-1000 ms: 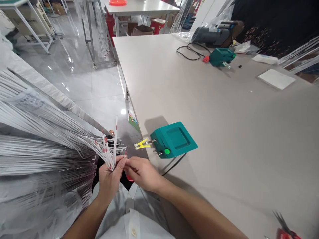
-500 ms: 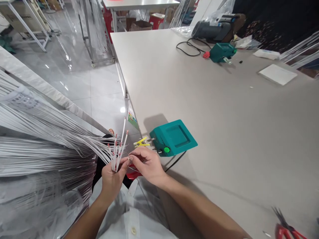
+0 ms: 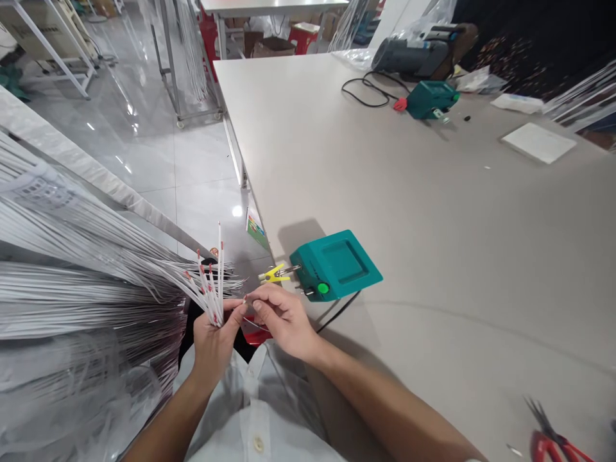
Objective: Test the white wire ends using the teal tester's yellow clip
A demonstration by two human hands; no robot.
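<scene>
My left hand (image 3: pixel 212 350) is closed around several white wires (image 3: pixel 210 296) with reddish tips, which fan upward out of the grip. Its thumb and forefinger also pinch a small wire end (image 3: pixel 245 299) with a reddish tip. Close beside that end, my right hand (image 3: pixel 287 322) has its thumb and fingers pressed together; what lies in the pinch is mostly hidden, though a thin wire runs below it. Just past the right fingers stands a teal box (image 3: pixel 332 266) with a green button. A yellow clip (image 3: pixel 275 274) sits at its left side, by the table edge.
Thick bundles of white wire (image 3: pixel 72 224) hang along a rail at the left. On the grey table (image 3: pixel 409 212) are red-handled scissors or snips (image 3: pixel 548 436), a second teal box (image 3: pixel 430 101), a dark motor-like machine (image 3: pixel 409 58) and a white pad (image 3: pixel 538 142).
The wires in my left hand have swung to the left. A reddish wire tip now shows between my left thumb and forefinger, and the right fingertips have shifted slightly.
</scene>
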